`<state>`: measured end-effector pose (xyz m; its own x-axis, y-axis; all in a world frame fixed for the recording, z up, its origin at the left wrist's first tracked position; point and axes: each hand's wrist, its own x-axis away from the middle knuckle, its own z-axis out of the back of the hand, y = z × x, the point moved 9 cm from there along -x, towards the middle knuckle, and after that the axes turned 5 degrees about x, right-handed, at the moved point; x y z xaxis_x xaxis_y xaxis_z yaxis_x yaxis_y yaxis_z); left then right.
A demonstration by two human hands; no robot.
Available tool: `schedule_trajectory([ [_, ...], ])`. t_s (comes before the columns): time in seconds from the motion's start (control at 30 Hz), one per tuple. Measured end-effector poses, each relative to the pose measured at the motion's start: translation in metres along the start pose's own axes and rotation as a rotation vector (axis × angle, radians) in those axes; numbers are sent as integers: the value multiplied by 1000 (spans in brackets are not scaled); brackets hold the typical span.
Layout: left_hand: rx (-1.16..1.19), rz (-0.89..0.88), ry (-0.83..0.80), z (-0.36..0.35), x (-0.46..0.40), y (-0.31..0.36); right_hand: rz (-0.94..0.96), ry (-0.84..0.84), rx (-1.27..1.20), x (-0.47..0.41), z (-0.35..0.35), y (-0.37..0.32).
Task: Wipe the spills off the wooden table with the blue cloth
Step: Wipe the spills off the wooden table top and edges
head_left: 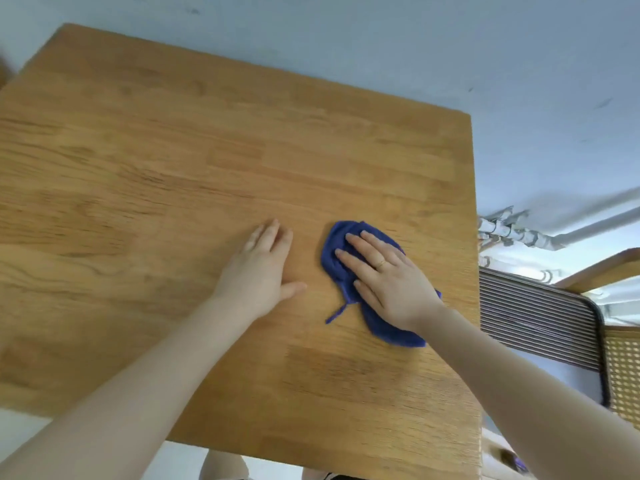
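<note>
My left hand [261, 268] is flat on the wooden table [173, 161], fingers straight, holding nothing, just bracing. It sits just beside the blue cloth [349, 261], not touching it. I'd keep it planted there so the table stays steady while I push.

My right hand [388, 275] lies palm down on top of the cloth, fingers straight and spread, pressing it to the wood rather than gripping it. There's a ring [381, 264] on one finger. To wipe well, I'd keep even pressure through the whole palm, use overlapping strokes, and work toward the near right edge, not off it. Refold if one face gets wet.

The cloth is bunched, dark blue and fuzzy, towel-like, with a thin loop or string [337, 315] trailing off its near left side. It lies right of centre on the table, near the right edge. The frame is blurry; I can't make out any spill on the wood.

Off the table's right edge: a ribbed chair back [536, 323].
</note>
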<state>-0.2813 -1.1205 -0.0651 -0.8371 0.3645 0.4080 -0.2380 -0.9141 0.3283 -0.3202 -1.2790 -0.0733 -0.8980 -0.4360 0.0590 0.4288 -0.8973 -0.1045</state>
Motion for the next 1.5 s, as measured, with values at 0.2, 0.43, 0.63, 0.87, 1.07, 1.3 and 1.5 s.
schedule_trajectory([
  [0.2, -51, 92, -24, -16, 4, 7, -297, 74, -54, -58, 11, 74],
  [0.43, -183, 133, -98, -22, 4, 20, -86, 89, -30, 39, 6, 16],
  [0.63, -181, 75, -95, -22, 10, 31, -212, 168, -66, 8, 16, 82],
  [0.87, -216, -83, -159, -34, 13, 54, -373, 163, -27, 23, 14, 99],
  [1.07, -248, -21, -181, -39, 11, 62, -204, 89, -14, 76, 7, 54],
  [1.3, -192, -31, -161, -43, 12, 58, -536, 130, -28, 23, 13, 136],
  [1.5, -137, -19, -172, -44, 12, 56, -579, 203, -6, 93, 7, 52],
])
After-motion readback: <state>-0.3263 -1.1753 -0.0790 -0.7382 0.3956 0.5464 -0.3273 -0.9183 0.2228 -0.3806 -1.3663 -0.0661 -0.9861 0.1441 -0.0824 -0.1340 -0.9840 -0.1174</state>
